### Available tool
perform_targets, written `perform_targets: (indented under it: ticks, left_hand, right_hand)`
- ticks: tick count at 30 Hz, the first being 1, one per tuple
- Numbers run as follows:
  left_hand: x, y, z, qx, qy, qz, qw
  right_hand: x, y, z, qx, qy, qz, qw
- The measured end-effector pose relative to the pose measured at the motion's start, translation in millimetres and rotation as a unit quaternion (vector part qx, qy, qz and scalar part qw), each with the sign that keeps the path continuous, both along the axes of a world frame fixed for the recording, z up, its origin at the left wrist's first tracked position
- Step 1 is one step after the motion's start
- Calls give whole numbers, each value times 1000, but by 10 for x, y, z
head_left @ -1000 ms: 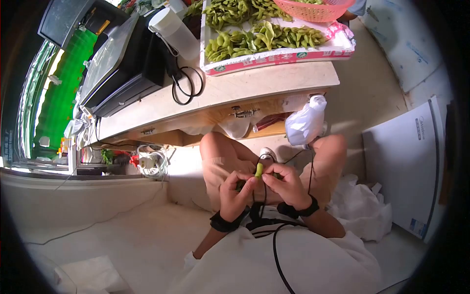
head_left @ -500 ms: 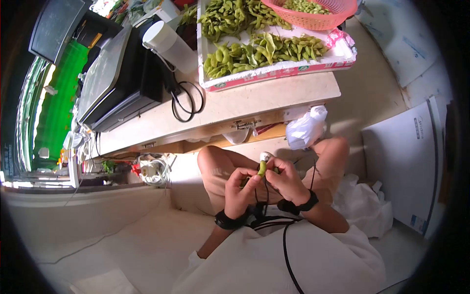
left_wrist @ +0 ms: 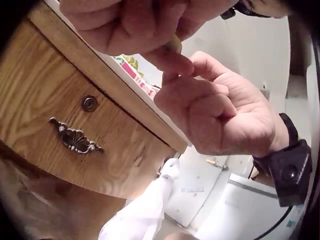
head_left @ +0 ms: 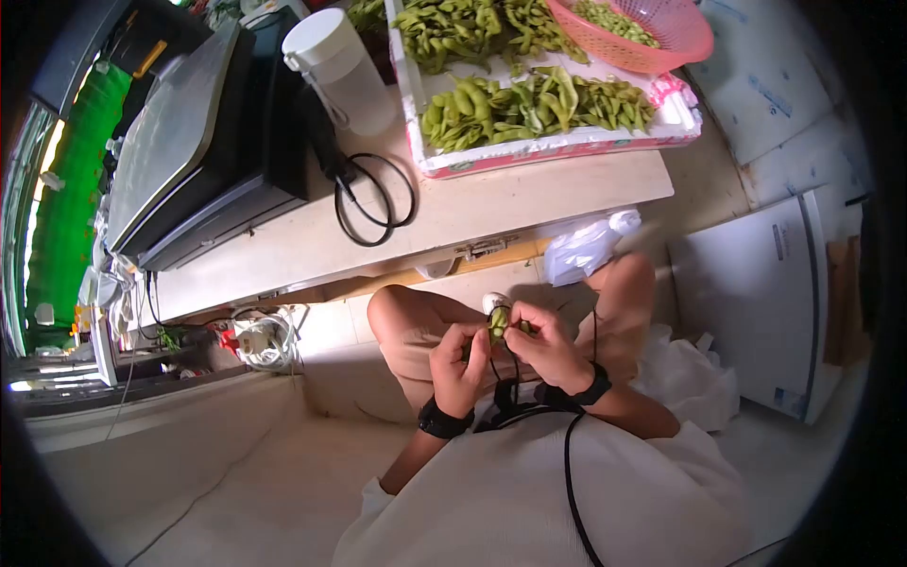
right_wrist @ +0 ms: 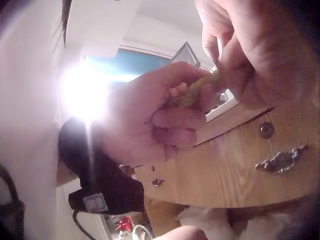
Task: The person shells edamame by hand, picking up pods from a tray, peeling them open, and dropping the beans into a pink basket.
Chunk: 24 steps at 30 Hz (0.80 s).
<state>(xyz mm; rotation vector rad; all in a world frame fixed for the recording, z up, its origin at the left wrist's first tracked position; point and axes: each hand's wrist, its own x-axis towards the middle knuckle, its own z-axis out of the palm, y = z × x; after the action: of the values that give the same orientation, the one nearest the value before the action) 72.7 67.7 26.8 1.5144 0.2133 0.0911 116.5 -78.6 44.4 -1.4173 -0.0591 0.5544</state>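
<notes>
In the head view both hands meet over the person's lap. A green soybean pod [head_left: 498,322] sits between their fingertips, pinched from both sides. The left hand [head_left: 458,367] has its thumb and forefinger on the pod, the other fingers curled. From the opposite side the right hand [head_left: 550,352] grips it, with more green showing beside its fingers. Seen from the right wrist, a green pod [right_wrist: 194,94] lies along the left hand's curled fingers. The left wrist view shows the right hand [left_wrist: 220,110] with folded fingers; the pod is mostly hidden there.
On the table [head_left: 529,194] stands a foam box [head_left: 557,142] with soybean pods [head_left: 539,102], and a pink basket [head_left: 642,47] of shelled beans. A bottle [head_left: 345,76], a black cable [head_left: 378,227] and a black machine [head_left: 217,170] are left. A white bag [head_left: 581,255] hangs at the drawer.
The pod stood upright as a slim shape between the fingertips; now it looks shorter and wider there. The head view has shifted, and the hands stay together over the lap.
</notes>
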Motion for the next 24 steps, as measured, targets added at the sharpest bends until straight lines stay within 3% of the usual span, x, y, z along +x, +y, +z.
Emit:
perform_targets:
  ticks: [2,4,5,7,9,11,13,17,19,21,24]
  left_hand:
    - [1,44,-9,1,7,13,1000]
    - [-18,90,-5,4,13,27,1000]
    - [-16,110,7,31,6,21,999]
    - [-33,141,48,56,2,17,998]
    - [-43,172,95,112,-4,-29,993]
    - [-48,207,95,89,5,-43,995]
    - [-44,197,108,67,14,-61,996]
    - [21,150,149,177,-4,-119,977]
    - [57,112,117,247,-61,-114,960]
    - [82,85,139,253,-48,-126,958]
    - [109,52,162,260,-37,-132,956]
  right_hand:
    - [25,51,7,7,17,8,1000]
    - [87,61,1,76,148,54,985]
    - [129,85,0,74,148,59,984]
    - [181,116,-13,24,-43,125,991]
    - [219,110,-55,29,-48,152,987]
    - [268,66,-22,42,41,190,980]
    - [290,14,0,42,62,191,979]
    - [271,-117,-68,24,68,173,982]
    - [266,-161,-58,-59,67,163,983]
    - [227,-205,-137,-36,91,126,987]
    - [238,-256,-113,-3,29,116,993]
